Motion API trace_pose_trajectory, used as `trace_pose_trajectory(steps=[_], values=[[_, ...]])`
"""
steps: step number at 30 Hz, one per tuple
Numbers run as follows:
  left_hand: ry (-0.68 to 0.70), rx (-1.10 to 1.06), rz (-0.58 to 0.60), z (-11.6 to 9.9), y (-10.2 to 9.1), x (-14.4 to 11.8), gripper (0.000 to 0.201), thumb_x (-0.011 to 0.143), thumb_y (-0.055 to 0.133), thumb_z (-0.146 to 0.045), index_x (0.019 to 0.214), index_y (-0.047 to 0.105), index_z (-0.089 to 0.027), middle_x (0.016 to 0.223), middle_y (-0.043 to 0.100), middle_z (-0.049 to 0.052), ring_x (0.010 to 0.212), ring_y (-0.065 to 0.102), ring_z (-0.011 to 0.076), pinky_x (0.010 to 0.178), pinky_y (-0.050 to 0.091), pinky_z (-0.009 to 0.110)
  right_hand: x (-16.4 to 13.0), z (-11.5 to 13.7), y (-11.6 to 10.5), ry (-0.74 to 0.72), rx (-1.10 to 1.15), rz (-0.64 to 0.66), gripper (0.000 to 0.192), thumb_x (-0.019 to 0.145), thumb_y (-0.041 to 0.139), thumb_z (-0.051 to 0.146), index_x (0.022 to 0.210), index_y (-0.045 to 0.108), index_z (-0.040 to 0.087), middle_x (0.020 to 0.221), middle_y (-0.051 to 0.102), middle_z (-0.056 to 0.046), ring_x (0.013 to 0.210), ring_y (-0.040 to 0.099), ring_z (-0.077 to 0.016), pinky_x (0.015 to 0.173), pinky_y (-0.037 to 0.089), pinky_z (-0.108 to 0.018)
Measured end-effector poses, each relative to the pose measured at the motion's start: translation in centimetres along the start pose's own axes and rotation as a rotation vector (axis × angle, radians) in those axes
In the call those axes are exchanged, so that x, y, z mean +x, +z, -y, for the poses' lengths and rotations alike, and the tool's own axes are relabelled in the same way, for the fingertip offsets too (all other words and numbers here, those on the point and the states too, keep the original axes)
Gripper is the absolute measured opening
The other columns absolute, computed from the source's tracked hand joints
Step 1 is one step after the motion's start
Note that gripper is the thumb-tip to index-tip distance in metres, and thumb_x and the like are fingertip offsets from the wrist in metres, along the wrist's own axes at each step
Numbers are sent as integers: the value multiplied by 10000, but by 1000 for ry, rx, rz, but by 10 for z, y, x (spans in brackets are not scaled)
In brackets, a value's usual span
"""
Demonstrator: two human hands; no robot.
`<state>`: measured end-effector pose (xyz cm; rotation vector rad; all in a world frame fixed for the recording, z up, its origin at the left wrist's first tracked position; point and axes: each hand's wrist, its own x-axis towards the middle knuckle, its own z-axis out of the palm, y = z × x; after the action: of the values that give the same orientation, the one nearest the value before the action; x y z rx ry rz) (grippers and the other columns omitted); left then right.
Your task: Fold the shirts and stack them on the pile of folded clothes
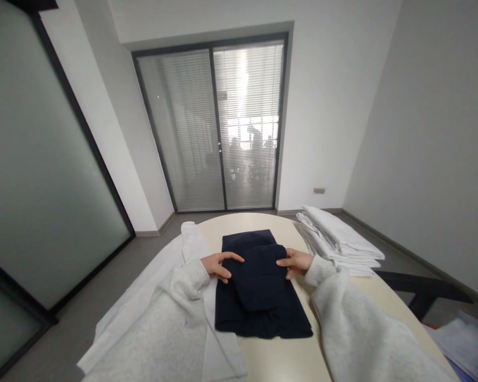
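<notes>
A dark navy folded cloth point(258, 278), perhaps a garment, lies on the pale table point(279, 361) in front of me. A smaller folded section sits on top of the wider part. My left hand point(222, 265) rests at the left edge of that upper section, index finger stretched over it and thumb apart. On the other side, my right hand point(295, 262) pinches the upper section's right edge between thumb and fingers. Some of the right fingers are hidden behind the fabric. Both wrists are in light grey sleeves.
White fabric point(143, 307) spreads along the table's left side, partly under my left sleeve. A stack of folded white cloths point(338, 239) stands at the right edge. Beyond it are a black chair part point(422, 286) and more white cloth point(468, 339). A glass door point(179, 132) with blinds is ahead.
</notes>
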<state>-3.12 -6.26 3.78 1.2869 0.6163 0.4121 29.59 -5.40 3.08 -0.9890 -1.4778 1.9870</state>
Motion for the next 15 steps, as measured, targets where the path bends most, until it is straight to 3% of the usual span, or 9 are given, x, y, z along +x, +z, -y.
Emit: trace_pose_trajectory(steps=[3,5,9,12,15], values=[[86,-13,-120,4,-3,4,412,561,778,-149,947,636,-141,747,631,27,555,587,81,525,479,166,-6,7,6,-67,90,42,402,624,747,163,1006,631,115,970,678,-88,943,626,-216,839,529,-372],[166,-69,-178,6,-5,5,342,528,790,-143,837,643,-127,674,627,15,515,573,78,500,455,163,-8,10,8,-137,106,66,387,613,750,152,984,646,110,962,683,-89,976,612,-224,927,462,-423],[218,-108,-142,8,-7,3,285,508,791,-146,755,651,-119,690,653,35,597,618,130,580,483,218,-10,11,8,-197,32,156,296,611,751,188,886,681,103,852,704,-75,862,651,-193,921,454,-381],[145,-25,-54,9,-8,1,269,514,787,-155,753,675,-104,760,675,71,709,640,175,651,495,248,-11,9,9,-125,-46,245,304,621,746,221,893,685,98,842,704,-75,863,649,-188,902,459,-354],[127,-9,-71,9,-11,1,277,535,777,-173,789,686,-108,719,671,55,626,629,143,593,488,221,-12,9,6,-65,-150,244,330,593,762,236,881,681,99,826,701,-53,813,649,-164,814,498,-293]])
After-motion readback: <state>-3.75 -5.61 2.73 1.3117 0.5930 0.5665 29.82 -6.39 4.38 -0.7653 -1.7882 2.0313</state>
